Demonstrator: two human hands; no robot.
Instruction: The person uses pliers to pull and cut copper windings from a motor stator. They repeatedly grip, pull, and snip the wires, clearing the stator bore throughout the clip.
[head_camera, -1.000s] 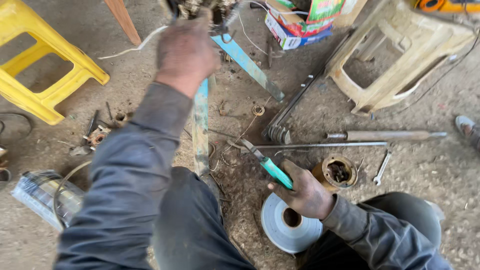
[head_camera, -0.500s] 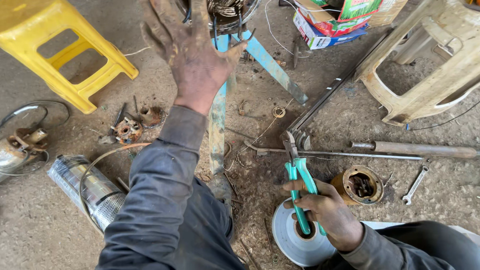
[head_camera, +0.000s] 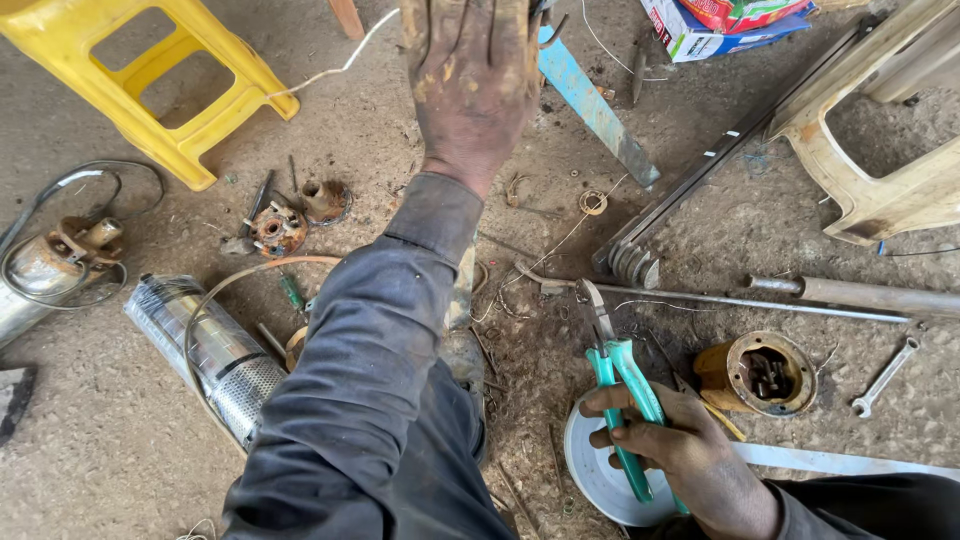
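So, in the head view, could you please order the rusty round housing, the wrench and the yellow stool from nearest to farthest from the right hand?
From the right hand, which grips the green-handled pliers:
1. Rusty round housing, just to its right.
2. Wrench, farther right.
3. Yellow stool, far upper left.

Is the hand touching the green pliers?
Touching. The head view shows the right hand wrapped around the green pliers' handles, fingers curled over them.

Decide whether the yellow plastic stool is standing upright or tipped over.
Tipped over: the yellow stool lies on its side on the ground, its legs pointing sideways.
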